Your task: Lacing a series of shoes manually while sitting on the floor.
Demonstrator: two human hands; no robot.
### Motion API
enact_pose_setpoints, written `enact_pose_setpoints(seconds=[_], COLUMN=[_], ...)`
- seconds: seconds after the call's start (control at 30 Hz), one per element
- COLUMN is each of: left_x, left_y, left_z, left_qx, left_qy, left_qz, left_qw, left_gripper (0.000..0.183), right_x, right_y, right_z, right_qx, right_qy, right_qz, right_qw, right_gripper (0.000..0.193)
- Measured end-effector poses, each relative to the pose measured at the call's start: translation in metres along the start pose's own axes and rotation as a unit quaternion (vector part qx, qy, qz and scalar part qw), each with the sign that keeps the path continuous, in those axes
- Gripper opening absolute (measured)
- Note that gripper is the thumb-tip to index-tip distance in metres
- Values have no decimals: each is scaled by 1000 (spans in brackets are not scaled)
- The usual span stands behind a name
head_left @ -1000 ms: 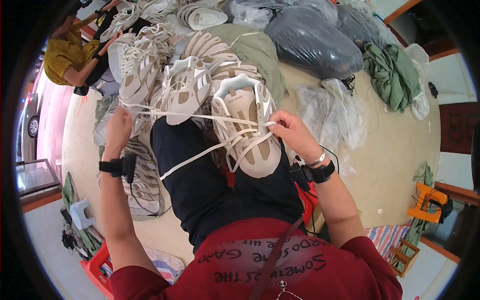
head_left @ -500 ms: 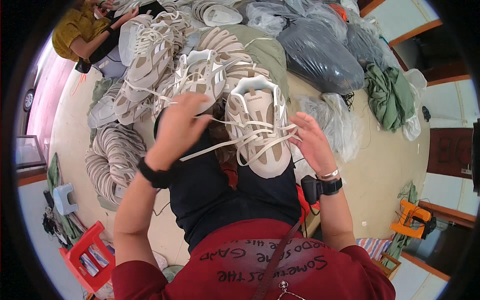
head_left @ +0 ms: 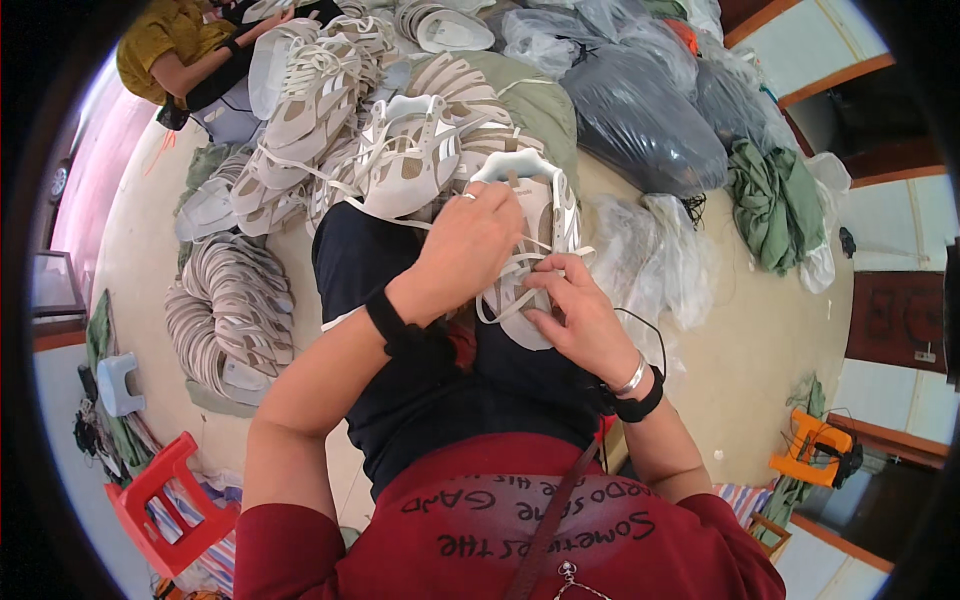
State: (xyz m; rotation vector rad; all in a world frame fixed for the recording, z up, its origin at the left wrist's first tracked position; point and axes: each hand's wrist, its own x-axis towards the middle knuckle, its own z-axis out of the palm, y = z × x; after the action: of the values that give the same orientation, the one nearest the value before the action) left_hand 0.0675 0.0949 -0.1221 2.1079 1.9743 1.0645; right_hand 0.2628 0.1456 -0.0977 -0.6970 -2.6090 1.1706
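A beige and white shoe upper [head_left: 538, 200] with its pale laces rests on my dark-trousered lap, collar pointing away from me. My left hand [head_left: 478, 238] lies over its left eyelet side, fingers curled down; what they grip is hidden behind the hand. With thumb and fingers drawn together, my right hand [head_left: 580, 315] pinches the shoelace [head_left: 515, 268] over the front of the upper. Loops of lace spread across the tongue and toe. Just beyond my left knee sits another laced upper [head_left: 405, 165], its lace trailing toward my left hand.
Stacked uppers [head_left: 310, 100] and a curved row of uppers [head_left: 230, 320] lie to the left. Dark plastic bags [head_left: 645, 120] and green cloth [head_left: 775, 205] are at far right. A red stool [head_left: 175, 500] and an orange stool [head_left: 808, 448] flank me. Another person [head_left: 185, 55] works at far left.
My left hand has moved right and onto the shoe upper from beside it. My right hand has moved left from the upper's right edge to the laces at its front.
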Motion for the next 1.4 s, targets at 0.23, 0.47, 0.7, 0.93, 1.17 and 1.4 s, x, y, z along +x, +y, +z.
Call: enact_pose_setpoints(seconds=[0.23, 0.47, 0.7, 0.93, 1.17, 1.4], left_x=[-20, -49, -20, -12, -8, -7], left_y=[-97, -88, -20, -8, 6, 8], left_z=[-75, -80, -33, -7, -8, -7], left_qx=[321, 220, 0, 4, 66, 50], left_qy=[19, 41, -14, -23, -32, -52], left_qz=[-167, -139, -36, -36, -43, 34], left_qw=[932, 965, 999, 999, 996, 997], left_gripper=[10, 24, 39, 39, 38, 28], right_x=[3, 7, -5, -4, 6, 3], right_y=[3, 26, 48, 52, 51, 46], right_z=[-1, 1, -29, -32, -6, -21], right_qx=[3, 124, 627, 595, 298, 231], right_qy=[2, -2, 79, 133, 187, 181], right_qz=[-22, 13, 98, 104, 116, 148], right_qw=[1000, 992, 769, 786, 929, 944], right_gripper=[22, 13, 9, 27, 28, 18])
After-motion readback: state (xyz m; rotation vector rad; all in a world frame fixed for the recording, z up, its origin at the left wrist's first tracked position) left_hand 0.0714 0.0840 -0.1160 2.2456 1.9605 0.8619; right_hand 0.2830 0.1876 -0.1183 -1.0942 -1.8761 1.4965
